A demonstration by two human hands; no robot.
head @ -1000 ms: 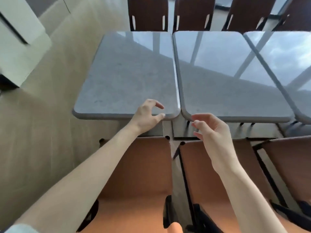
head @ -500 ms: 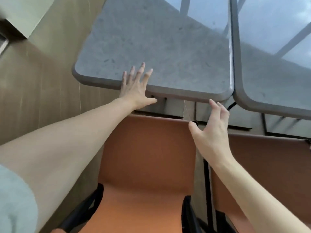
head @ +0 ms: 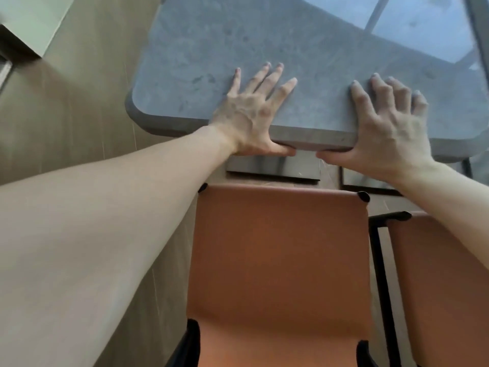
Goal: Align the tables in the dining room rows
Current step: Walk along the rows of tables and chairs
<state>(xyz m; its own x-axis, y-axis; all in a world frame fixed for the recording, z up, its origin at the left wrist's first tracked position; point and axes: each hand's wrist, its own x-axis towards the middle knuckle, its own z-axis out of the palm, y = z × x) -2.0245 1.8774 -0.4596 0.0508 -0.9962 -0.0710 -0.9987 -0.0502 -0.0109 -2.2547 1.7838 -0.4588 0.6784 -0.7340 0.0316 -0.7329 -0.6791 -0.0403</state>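
Observation:
A grey stone-look table (head: 211, 43) with rounded corners fills the upper middle of the head view. My left hand (head: 251, 115) lies on its near edge, fingers spread flat on top and the thumb tucked under the rim. My right hand (head: 389, 123) grips the same edge further right in the same way, fingers on top and thumb beneath. Only a strip of the neighbouring table's edge (head: 483, 49) shows at the far right.
An orange chair (head: 277, 260) with a black frame stands directly below me, pushed toward the table. A second orange chair (head: 436, 287) is beside it on the right. Wooden floor (head: 66, 115) lies to the left, with a pale cabinet corner (head: 31, 19) at the upper left.
Both hands moved forward from below the table edge onto it and now clamp the rim. The view shifted left and closer, so the neighbouring table slid almost out of frame.

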